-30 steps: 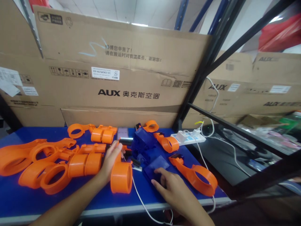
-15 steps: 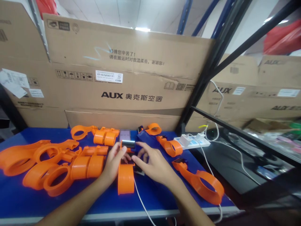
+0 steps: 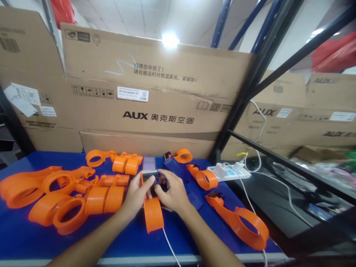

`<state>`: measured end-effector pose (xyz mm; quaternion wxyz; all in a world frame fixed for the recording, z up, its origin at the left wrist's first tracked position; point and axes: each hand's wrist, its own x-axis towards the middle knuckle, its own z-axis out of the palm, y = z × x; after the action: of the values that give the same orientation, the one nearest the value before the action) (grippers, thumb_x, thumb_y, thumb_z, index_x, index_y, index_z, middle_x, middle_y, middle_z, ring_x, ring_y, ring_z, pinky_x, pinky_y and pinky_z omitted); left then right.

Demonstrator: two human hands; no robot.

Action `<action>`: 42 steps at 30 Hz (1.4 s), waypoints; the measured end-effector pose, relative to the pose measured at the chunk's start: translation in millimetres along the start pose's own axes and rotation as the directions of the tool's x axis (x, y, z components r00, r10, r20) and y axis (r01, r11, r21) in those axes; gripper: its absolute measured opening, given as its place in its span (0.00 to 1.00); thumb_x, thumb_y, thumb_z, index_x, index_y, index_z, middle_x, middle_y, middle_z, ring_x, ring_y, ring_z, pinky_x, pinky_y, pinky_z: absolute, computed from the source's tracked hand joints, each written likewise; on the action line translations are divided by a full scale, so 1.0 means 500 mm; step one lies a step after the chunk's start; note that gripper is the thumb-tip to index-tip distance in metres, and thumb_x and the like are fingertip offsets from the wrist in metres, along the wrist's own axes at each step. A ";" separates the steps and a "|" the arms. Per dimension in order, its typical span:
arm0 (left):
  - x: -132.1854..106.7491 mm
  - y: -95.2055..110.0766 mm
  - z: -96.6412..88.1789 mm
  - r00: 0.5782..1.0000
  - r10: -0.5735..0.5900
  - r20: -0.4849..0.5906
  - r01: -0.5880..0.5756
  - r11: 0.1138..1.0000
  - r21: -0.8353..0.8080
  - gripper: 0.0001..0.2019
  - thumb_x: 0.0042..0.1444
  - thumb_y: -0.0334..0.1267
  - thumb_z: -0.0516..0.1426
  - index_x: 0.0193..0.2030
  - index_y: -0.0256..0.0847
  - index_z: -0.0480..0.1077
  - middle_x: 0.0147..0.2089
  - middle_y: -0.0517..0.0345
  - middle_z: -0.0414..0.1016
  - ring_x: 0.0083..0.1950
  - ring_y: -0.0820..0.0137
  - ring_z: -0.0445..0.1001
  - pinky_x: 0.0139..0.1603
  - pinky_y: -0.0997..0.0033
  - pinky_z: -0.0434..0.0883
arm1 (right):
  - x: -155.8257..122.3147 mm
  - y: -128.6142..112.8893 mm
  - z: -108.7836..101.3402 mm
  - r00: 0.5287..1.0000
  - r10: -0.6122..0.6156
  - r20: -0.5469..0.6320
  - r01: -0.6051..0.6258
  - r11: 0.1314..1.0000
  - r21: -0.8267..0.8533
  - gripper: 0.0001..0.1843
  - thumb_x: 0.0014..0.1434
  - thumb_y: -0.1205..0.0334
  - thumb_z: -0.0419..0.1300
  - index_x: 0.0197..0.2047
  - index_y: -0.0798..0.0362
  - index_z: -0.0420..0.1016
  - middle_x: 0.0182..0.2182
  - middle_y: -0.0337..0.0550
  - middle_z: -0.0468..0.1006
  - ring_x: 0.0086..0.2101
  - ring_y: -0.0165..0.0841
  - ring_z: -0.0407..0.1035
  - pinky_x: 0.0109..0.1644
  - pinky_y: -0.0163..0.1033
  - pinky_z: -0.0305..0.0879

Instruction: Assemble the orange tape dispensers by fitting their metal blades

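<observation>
An orange tape dispenser [image 3: 154, 216] hangs ring-down between my two hands over the blue table. My left hand [image 3: 137, 193] is closed round its upper end, thumb across the front just below a dark strip [image 3: 150, 175] at the top. From the other side my right hand [image 3: 174, 191] bends its thumb and fingers against the same end. Dark parts show between the fingers, and what exactly the right fingertips pinch is hidden. A phone-like screen [image 3: 149, 163] lies just beyond my hands.
Several orange dispenser bodies [image 3: 69, 214] crowd the table's left side. Dispensers with dark ends lie on the right, one near the edge [image 3: 251, 226]. Behind them sit a white power strip [image 3: 230, 171] and cables. A large cardboard box [image 3: 155, 100] walls off the back; dark rack posts rise at right.
The held tape dispenser has tilted, its ring swinging slightly right and down. My right fingers have drawn in closer round its upper end. The camera view has shifted a little.
</observation>
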<state>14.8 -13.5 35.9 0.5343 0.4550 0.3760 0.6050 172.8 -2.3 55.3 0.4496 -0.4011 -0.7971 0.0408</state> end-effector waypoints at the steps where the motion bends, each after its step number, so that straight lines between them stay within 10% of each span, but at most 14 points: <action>1: 0.000 0.000 -0.001 1.000 -0.003 0.002 0.003 1.000 0.000 0.18 0.54 0.53 0.66 0.40 0.40 0.75 0.19 0.66 0.67 0.18 0.75 0.64 0.22 0.75 0.61 | -0.002 0.003 0.000 1.000 -0.019 -0.019 0.019 1.000 0.016 0.19 0.56 0.64 0.60 0.52 0.52 0.75 0.32 0.42 0.79 0.31 0.35 0.72 0.36 0.37 0.69; 28: 0.011 -0.007 -0.005 0.999 -0.044 0.027 0.045 0.997 -0.058 0.19 0.53 0.52 0.68 0.34 0.40 0.69 0.14 0.72 0.59 0.14 0.80 0.56 0.17 0.78 0.53 | -0.016 0.025 0.016 0.978 -0.210 0.012 0.209 0.978 0.024 0.27 0.68 0.67 0.51 0.70 0.54 0.63 0.35 0.47 0.74 0.34 0.37 0.72 0.39 0.42 0.76; 42: 0.003 0.006 0.001 0.917 -0.351 0.189 0.398 0.810 -0.430 0.23 0.51 0.54 0.69 0.25 0.42 0.64 0.12 0.69 0.58 0.15 0.77 0.56 0.20 0.75 0.59 | -0.003 0.042 -0.009 0.948 -0.318 0.025 0.319 0.944 -0.082 0.23 0.65 0.68 0.57 0.63 0.53 0.70 0.45 0.51 0.83 0.39 0.38 0.77 0.44 0.44 0.78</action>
<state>14.6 -12.6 38.9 0.7536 0.2621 0.2766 0.5356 189.3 9.6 47.6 0.4282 -0.2854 -0.8550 -0.0642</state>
